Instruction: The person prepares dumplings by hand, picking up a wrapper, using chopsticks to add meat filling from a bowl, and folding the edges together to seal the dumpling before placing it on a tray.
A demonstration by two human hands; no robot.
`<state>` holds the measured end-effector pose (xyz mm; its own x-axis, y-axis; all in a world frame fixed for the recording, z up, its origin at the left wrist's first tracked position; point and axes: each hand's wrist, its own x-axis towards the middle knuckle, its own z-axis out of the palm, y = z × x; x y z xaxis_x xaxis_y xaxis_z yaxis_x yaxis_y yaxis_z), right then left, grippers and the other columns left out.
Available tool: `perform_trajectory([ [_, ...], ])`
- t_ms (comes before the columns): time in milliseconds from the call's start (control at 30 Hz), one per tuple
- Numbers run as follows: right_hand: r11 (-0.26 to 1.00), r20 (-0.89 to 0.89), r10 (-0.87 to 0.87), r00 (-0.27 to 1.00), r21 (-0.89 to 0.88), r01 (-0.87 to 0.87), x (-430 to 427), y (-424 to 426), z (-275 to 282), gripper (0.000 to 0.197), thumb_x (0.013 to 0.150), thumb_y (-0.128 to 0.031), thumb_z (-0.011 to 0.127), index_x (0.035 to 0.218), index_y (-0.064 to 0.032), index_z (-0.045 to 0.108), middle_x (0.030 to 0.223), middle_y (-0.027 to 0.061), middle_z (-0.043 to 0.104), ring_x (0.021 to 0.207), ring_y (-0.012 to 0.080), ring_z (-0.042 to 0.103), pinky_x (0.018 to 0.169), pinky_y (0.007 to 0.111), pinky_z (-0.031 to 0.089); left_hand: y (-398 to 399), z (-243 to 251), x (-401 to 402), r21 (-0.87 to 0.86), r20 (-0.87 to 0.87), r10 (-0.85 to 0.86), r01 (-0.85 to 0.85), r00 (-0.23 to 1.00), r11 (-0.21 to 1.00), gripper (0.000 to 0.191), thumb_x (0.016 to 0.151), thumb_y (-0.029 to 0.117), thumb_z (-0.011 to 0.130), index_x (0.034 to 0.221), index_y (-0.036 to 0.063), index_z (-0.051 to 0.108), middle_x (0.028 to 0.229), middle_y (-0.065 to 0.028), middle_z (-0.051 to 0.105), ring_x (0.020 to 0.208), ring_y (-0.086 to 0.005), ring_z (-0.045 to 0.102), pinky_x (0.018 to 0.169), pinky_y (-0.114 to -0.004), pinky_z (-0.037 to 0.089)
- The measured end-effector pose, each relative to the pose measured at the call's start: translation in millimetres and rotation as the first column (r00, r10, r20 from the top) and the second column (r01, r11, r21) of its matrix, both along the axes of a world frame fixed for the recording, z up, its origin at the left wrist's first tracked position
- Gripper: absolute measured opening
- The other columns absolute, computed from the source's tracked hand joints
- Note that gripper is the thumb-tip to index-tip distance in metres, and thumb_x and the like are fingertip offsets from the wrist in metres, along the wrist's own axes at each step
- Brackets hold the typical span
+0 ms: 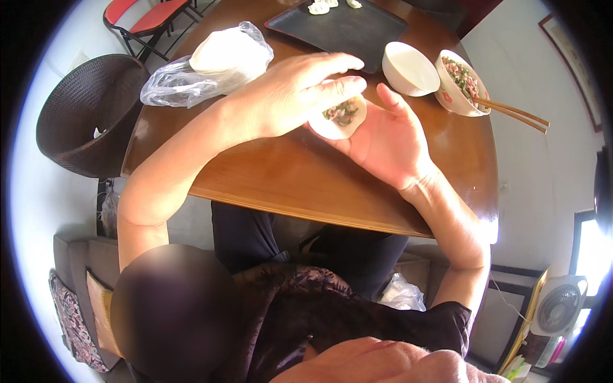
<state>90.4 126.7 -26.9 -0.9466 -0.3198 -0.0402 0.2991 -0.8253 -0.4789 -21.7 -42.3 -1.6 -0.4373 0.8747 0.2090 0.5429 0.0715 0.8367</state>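
A round dumpling wrapper (332, 128) lies across the fingers of my right hand (390, 139), palm turned up and thumb raised. A small heap of meat and green filling (343, 113) sits in its middle. My left hand (306, 86) reaches over from the left, fingers apart, with one digit along the wrapper's upper edge. It covers the wrapper's left side, so whether it pinches the dough there is hidden. Beyond my right hand stand a white bowl (407, 72) and a flowered bowl (462, 103) of the same kind of filling, with chopsticks (515, 114) leaning out.
On the wooden table (268, 177), a stack of wrappers (225, 50) rests in a clear plastic bag (167, 84) at the left. Several dumplings (321, 6) lie on a dark tray (335, 31) at the back. A woven basket (81, 129) is beside the table's left edge.
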Motion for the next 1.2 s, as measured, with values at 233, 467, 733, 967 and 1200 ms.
perform_trajectory([
  [233,0.995,-0.072,-0.093,0.993,0.025,0.095,-5.0,33.0,11.6,0.064,0.101,-0.042,0.040,0.141,0.0079,0.034,0.144,0.0209,0.045,0.134,0.0339,0.044,0.115,0.045,0.034,4.5,7.1,-1.1,0.205,-0.624,0.088,0.054,0.777,0.977,0.033,0.084,-0.002,0.064,0.117,0.0041,0.060,0.139,-0.0120,0.051,0.123,-0.0275,0.055,0.099,-0.036,0.047],
  [467,0.968,-0.056,-0.114,0.992,0.220,0.124,-3.6,47.1,13.3,0.054,0.105,-0.035,0.034,0.139,0.0058,0.038,0.139,0.0202,0.050,0.127,0.0332,0.052,0.111,0.043,0.040,14.4,-2.6,-1.8,0.264,-0.638,0.078,0.123,0.766,0.957,0.055,0.078,0.016,0.076,0.127,0.0102,0.052,0.148,-0.0160,0.038,0.135,-0.0348,0.039,0.110,-0.042,0.037],
  [733,0.863,0.033,0.157,0.987,0.481,-0.154,8.3,56.0,14.6,0.054,0.095,-0.029,0.057,0.134,0.0066,0.047,0.125,0.0219,0.061,0.112,0.0385,0.062,0.104,0.042,0.047,58.5,-18.6,-38.6,0.294,-0.321,0.010,0.090,0.947,0.952,0.030,0.100,0.024,0.050,0.117,0.0044,0.065,0.131,-0.0155,0.054,0.127,-0.0273,0.047,0.108,-0.038,0.035],
  [967,0.924,-0.227,0.058,0.972,0.381,0.033,11.8,81.6,37.5,0.058,0.098,-0.040,0.053,0.137,0.0017,0.043,0.130,0.0248,0.057,0.118,0.0470,0.057,0.106,0.049,0.044,156.8,-31.7,-66.9,0.006,-0.809,0.052,-0.080,0.585,0.997,0.046,0.087,0.040,0.063,0.127,0.0166,0.063,0.147,-0.0185,0.041,0.142,-0.0370,0.026,0.114,-0.058,0.018],
  [1200,0.958,-0.216,0.023,0.976,0.283,0.040,5.1,86.0,43.9,0.058,0.104,-0.044,0.038,0.137,0.0025,0.043,0.132,0.0244,0.055,0.124,0.0446,0.052,0.110,0.047,0.041,157.2,-27.2,-69.3,-0.028,-0.843,0.078,-0.188,0.533,0.982,0.062,0.078,0.045,0.070,0.135,0.0208,0.057,0.154,-0.0179,0.033,0.147,-0.0375,0.016,0.112,-0.064,0.013],
])
